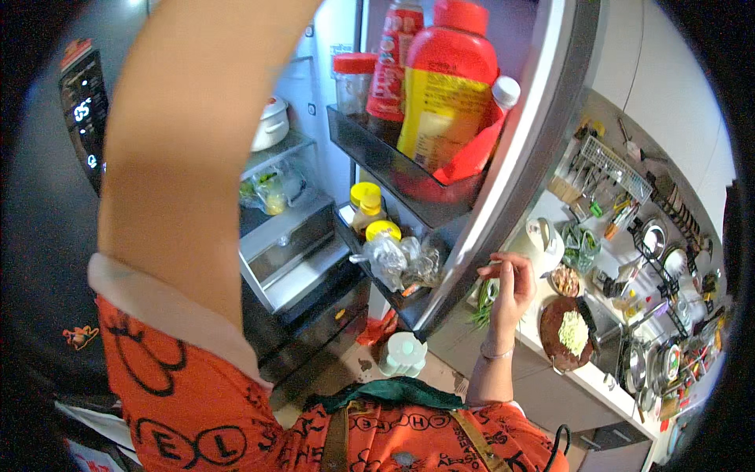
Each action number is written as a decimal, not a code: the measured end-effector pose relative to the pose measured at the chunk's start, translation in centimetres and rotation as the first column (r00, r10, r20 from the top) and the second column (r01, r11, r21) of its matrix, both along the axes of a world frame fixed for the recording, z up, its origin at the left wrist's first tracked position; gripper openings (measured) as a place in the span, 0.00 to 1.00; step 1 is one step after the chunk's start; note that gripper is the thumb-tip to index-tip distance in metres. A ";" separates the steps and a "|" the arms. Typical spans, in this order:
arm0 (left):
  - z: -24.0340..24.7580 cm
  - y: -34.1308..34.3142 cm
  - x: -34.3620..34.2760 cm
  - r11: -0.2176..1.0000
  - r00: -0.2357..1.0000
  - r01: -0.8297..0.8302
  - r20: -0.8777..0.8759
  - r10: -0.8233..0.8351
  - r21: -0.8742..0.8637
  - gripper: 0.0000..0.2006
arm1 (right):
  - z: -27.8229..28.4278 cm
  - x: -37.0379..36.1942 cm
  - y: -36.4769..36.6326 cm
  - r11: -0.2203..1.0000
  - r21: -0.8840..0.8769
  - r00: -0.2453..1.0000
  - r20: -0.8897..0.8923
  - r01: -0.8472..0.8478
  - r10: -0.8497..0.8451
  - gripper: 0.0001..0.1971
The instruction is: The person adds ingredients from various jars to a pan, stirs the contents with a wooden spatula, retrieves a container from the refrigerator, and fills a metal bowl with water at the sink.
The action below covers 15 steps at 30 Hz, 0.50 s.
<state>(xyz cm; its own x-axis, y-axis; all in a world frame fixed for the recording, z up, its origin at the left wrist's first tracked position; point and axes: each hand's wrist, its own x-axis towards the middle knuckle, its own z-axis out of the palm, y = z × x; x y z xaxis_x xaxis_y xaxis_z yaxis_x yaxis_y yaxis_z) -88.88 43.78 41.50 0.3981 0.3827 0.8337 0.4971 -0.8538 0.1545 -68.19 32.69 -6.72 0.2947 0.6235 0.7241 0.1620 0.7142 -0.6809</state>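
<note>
My left arm (177,157) reaches up past the top edge of the picture, in front of the fridge, so its hand is out of sight. My right hand (513,285) is raised beside the edge of the opened fridge door (503,185), fingers loosely bent and apart, with nothing visible in them. On the upper door shelf (370,153) stand a large red bottle with a yellow label (448,86), a slimmer red bottle (393,67) and a red-lidded jar (354,82). The lower door shelf holds yellow-lidded jars (366,200) and tied plastic bags (389,263).
Inside the fridge are a white lidded pot (271,124), bagged greens (271,189) and a clear drawer (291,252). Chopped pale food lies on a round brown board (562,330) on the right counter. A pale green container (403,354) stands on the floor.
</note>
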 end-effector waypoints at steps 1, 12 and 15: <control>0.0 0.3 0.1 0.998 0.997 0.061 -0.042 -0.060 0.004 0.35 | -0.5 0.3 0.2 0.999 0.007 0.999 0.008 0.031 -0.031 0.05; -9.3 0.3 -14.7 0.933 0.798 0.245 0.491 -0.349 0.265 0.23 | -3.0 3.1 6.1 0.965 -0.070 0.955 0.179 0.251 -0.235 0.42; -21.3 -1.8 -16.9 0.954 0.590 0.272 0.761 -0.269 0.126 0.20 | -4.4 6.2 5.2 0.975 -0.204 0.996 0.022 0.093 -0.090 0.42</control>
<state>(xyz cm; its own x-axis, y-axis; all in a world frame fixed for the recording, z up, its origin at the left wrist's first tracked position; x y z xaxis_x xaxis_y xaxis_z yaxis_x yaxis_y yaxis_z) -105.78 42.02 20.24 -0.2947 0.3684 0.8817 -0.0559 -0.9278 0.3689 -61.96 37.84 -11.08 0.3490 0.7298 0.5879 0.2297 0.5416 -0.8087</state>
